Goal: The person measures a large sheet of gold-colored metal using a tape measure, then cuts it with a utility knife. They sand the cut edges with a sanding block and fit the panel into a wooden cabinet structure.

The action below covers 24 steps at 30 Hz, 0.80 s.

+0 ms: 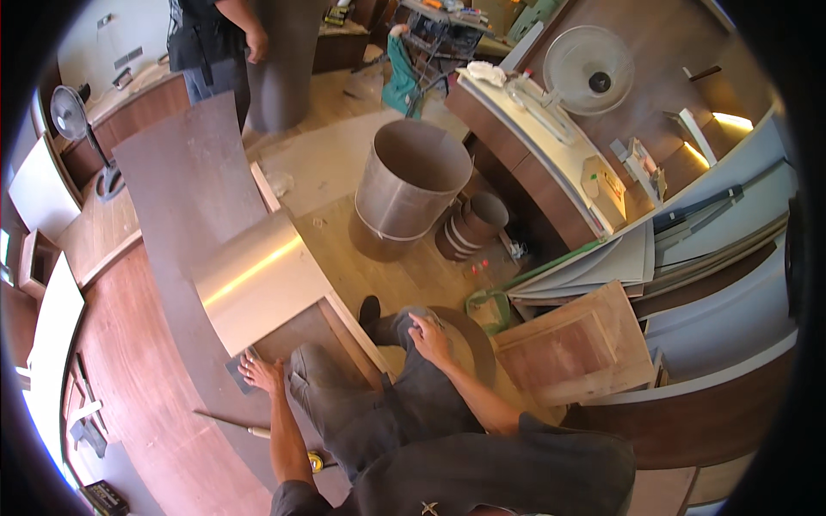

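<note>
My left hand [263, 371] lies with fingers spread on a small dark grey flat piece [237, 373], just off the near corner of a shiny tan sheet [249, 279] with a bright streak, on a long dark curved board [176, 163]. My right hand [428, 340] rests on my right knee, index finger extended, holding nothing visible. A pale wooden strip [354, 333] runs beside the sheet. Below my left hand lie a long thin tool with a pale handle [256, 431] and a small yellow object [317, 461], partly hidden by my arm.
Another person [206, 52] stands at the back left near a standing fan [69, 112]. Metal cylinders [404, 211] [482, 215] stand ahead on the floor. A curved counter [533, 155], leaning boards [688, 267] and a wooden panel [559, 344] are at right. More tools [90, 426] lie at left.
</note>
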Tool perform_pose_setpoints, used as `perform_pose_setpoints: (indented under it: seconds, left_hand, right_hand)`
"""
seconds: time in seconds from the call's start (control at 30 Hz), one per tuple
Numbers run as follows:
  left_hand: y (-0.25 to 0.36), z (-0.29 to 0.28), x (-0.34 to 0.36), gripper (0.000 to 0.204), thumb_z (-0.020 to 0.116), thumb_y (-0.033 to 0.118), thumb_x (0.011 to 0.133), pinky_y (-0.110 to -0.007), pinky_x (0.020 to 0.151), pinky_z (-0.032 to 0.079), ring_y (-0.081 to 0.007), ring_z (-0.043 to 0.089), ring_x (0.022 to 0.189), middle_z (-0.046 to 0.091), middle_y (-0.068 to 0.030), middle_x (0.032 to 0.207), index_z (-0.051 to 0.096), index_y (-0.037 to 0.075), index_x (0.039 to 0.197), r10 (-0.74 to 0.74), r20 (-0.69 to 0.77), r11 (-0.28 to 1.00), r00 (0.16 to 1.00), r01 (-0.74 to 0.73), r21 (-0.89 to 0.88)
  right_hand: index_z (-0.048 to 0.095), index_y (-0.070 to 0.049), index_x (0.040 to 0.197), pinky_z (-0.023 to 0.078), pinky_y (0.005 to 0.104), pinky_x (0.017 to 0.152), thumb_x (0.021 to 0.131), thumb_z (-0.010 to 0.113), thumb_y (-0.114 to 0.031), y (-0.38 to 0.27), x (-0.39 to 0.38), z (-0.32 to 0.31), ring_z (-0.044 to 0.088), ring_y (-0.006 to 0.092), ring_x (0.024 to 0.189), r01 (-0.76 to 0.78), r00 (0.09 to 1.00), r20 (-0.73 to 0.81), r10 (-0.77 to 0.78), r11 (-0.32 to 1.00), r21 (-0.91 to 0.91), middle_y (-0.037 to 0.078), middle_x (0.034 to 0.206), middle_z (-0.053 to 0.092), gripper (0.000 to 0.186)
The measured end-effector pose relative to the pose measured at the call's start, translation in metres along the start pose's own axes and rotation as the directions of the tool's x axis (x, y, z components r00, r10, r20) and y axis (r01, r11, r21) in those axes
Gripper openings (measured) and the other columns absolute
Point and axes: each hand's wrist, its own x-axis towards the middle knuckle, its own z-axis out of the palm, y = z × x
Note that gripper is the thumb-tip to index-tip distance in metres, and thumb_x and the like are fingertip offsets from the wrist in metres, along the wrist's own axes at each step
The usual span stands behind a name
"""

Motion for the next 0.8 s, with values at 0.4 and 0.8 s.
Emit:
perform_pose_setpoints:
  seconds: [0.4, 0.8]
  left_hand:
    - [-0.039, -0.031, 0.027, 0.101, 0.085, 0.035, 0.057, -0.067, 0.102, 0.034, -0.0366, 0.028, 0.14, 0.025, -0.0122, 0.154, 0.034, 0.022, 0.144, -0.124, 0.049, 0.984, 0.991, 0.129, -0.12]
    - [-0.031, -0.078, -0.015, 0.08, 0.075, 0.031, 0.078, -0.041, 0.096, 0.042, -0.0276, 0.049, 0.116, 0.047, -0.0159, 0.133, 0.037, 0.002, 0.142, -0.22, 0.301, 0.232, 0.928, 0.35, -0.908]
  right_hand:
    - [0.059, -0.012, 0.128, 0.051, 0.0391, 0.077, 0.088, 0.063, -0.02, -0.018, 0.013, -0.005, 0.064, 0.0271, 0.086, -0.122, 0.989, 0.084, 0.125, 0.992, -0.037, 0.012, 0.102, 0.064, 0.041]
    - [0.033, -0.012, 0.149, 0.056, 0.0339, 0.08, 0.089, 0.07, -0.026, -0.072, 0.056, 0.062, 0.066, 0.0244, 0.097, -0.271, 0.864, 0.501, 0.05, 0.884, 0.38, 0.023, 0.13, 0.05, 0.072]
